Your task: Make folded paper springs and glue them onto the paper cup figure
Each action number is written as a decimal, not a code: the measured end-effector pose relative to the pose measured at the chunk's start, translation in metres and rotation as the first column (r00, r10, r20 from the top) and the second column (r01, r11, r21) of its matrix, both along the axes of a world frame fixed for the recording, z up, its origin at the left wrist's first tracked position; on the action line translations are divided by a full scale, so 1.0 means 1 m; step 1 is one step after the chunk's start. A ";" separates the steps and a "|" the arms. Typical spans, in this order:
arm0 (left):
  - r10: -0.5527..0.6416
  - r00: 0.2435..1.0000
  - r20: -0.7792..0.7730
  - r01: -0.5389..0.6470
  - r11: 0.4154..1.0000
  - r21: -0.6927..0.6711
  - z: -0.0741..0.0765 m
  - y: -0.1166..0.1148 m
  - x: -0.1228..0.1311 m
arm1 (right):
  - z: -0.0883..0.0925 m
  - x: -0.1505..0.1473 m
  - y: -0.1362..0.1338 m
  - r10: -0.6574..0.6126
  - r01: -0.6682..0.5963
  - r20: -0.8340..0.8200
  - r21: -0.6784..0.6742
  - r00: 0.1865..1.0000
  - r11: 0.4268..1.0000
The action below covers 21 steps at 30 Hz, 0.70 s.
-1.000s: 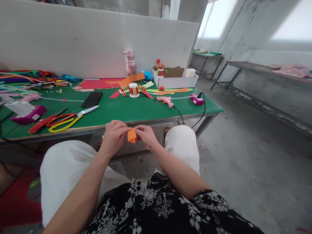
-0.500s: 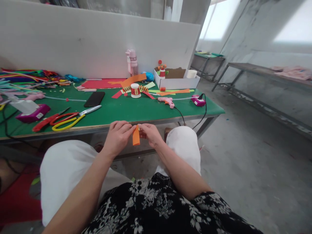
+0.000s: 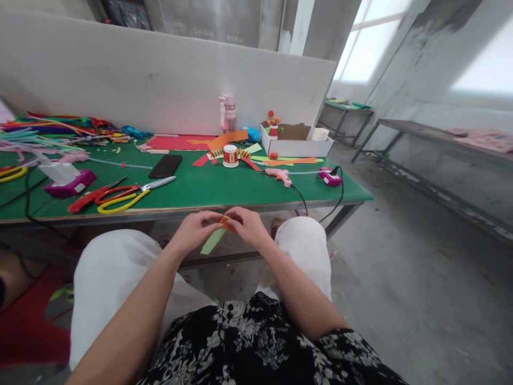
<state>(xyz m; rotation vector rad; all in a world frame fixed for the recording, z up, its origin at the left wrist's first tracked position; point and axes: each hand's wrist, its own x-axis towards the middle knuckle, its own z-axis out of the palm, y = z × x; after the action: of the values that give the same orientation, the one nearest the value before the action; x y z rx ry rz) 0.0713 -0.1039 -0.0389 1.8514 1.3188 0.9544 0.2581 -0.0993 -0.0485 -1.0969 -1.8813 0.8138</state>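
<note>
My left hand and my right hand meet in front of the table's front edge, above my lap. Between their fingertips is a small orange paper strip, pinched from both sides. A light green paper strip hangs from the same spot, down and to the left. Behind the hands, on the green table, stands a red and white paper cup with folded paper pieces at both sides. A pink glue gun lies right of the cup.
Scissors, a red-handled tool, a black phone and a purple box lie on the left. A pink bottle and a white box stand at the back. A cable hangs over the front edge at right.
The hanging orange strip is now mostly hidden between my fingers, and a light green strip hangs down instead. The view has shifted slightly, so the table sits a little lower and further right.
</note>
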 end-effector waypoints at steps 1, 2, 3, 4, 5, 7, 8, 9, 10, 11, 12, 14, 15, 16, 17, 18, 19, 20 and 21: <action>-0.002 1.000 0.029 0.004 0.999 -0.039 -0.001 0.000 0.002 | 0.001 0.000 -0.001 0.020 -0.020 -0.011 -0.010 1.000 1.000; 0.004 0.998 0.060 0.000 0.997 -0.071 -0.001 -0.001 0.005 | 0.001 0.000 -0.002 0.043 -0.044 -0.026 -0.019 0.999 0.999; 0.017 0.995 0.094 -0.007 0.995 -0.101 -0.002 -0.001 0.006 | 0.002 0.001 -0.002 0.071 -0.072 -0.044 -0.026 0.996 0.997; 0.040 0.990 0.136 -0.023 0.991 -0.129 -0.004 -0.001 0.008 | 0.002 0.002 -0.002 0.092 -0.094 -0.068 -0.026 0.993 0.995; 0.081 0.977 0.197 -0.051 0.987 -0.154 -0.005 0.000 0.008 | 0.003 0.003 -0.001 0.089 -0.091 -0.103 -0.019 0.991 0.996; 0.203 0.913 0.353 -0.141 0.971 -0.193 -0.007 0.002 0.009 | 0.003 0.006 0.003 -0.019 0.018 -0.230 -0.007 0.973 1.000; 0.262 0.865 0.427 -0.188 0.960 -0.207 -0.008 0.003 0.009 | 0.002 0.006 0.005 -0.112 0.109 -0.323 -0.027 0.940 0.994; 0.309 0.817 0.487 -0.231 0.949 -0.215 -0.009 0.004 0.009 | 0.001 0.006 0.007 -0.202 0.184 -0.422 -0.085 0.884 0.979; 0.340 0.778 0.528 -0.263 0.940 -0.216 -0.010 0.005 0.010 | -0.001 0.004 0.009 -0.273 0.210 -0.507 -0.178 0.818 0.961; 0.356 0.754 0.552 -0.285 0.934 -0.213 -0.010 0.006 0.011 | -0.003 0.002 0.010 -0.309 0.169 -0.567 -0.286 0.763 0.943; 0.363 0.741 0.564 -0.299 0.932 -0.207 -0.011 0.006 0.013 | -0.005 -0.002 0.010 -0.310 0.077 -0.605 -0.380 0.733 0.922; 0.366 0.724 0.584 -0.312 0.930 -0.196 -0.011 0.005 0.017 | -0.009 -0.011 0.006 -0.249 -0.127 -0.646 -0.477 0.721 0.870; 0.361 0.723 0.588 -0.312 0.931 -0.189 -0.011 0.004 0.020 | -0.011 -0.016 0.004 -0.223 -0.177 -0.663 -0.480 0.715 0.859; 0.354 0.725 0.590 -0.309 0.934 -0.181 -0.011 0.002 0.022 | -0.012 -0.020 0.001 -0.218 -0.196 -0.684 -0.474 0.696 0.859; 0.348 0.729 0.590 -0.306 0.936 -0.174 -0.011 0.001 0.025 | -0.012 -0.023 -0.001 -0.226 -0.198 -0.704 -0.466 0.673 0.862; 0.343 0.732 0.589 -0.304 0.938 -0.168 -0.011 -0.001 0.027 | -0.012 -0.025 -0.002 -0.246 -0.193 -0.723 -0.466 0.645 0.864; 0.339 0.733 0.589 -0.301 0.939 -0.166 -0.010 -0.002 0.028 | -0.011 -0.026 -0.003 -0.266 -0.194 -0.738 -0.472 0.620 0.860; 0.333 0.735 0.591 -0.293 0.942 -0.166 -0.010 -0.003 0.029 | -0.010 -0.026 -0.003 -0.279 -0.202 -0.747 -0.481 0.603 0.853; 0.323 0.737 0.594 -0.277 0.946 -0.170 -0.009 -0.004 0.029 | -0.010 -0.025 -0.003 -0.285 -0.210 -0.751 -0.488 0.596 0.847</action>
<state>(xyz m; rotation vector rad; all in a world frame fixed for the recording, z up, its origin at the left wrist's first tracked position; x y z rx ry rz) 0.1006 -0.1075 -0.0475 1.1136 1.2153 1.5055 0.2333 -0.1023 -0.0585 -0.8240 -0.8362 1.5640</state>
